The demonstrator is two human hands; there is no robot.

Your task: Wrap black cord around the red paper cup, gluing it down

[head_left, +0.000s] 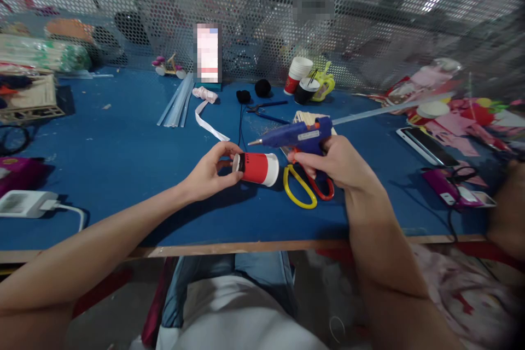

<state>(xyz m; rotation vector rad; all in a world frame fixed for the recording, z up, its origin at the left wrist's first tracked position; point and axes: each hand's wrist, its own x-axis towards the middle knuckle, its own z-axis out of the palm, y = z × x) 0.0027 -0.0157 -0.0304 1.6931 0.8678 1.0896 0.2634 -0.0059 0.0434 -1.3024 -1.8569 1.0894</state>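
My left hand [217,171] grips a red and white paper cup [258,168] lying on its side, thumb and fingers around its narrow end, where a dark band shows. In my right hand [342,161] is a blue hot glue gun [303,135], a long clear glue stick sticking out behind it. Its metal nozzle points left, just above the cup and apart from it. Under the glue gun lie scissors [301,188] with one yellow and one red handle loop. Black yarn [243,97] and dark-handled pliers [266,106] rest farther back.
Clear glue sticks [177,101] and a white ribbon [205,120] lie at back left. Stacked paper cups [298,74] stand near the perforated metal screen [254,16]. A phone [426,146] lies at right, beside another person's arm [508,210]. A white charger [27,204] sits at left.
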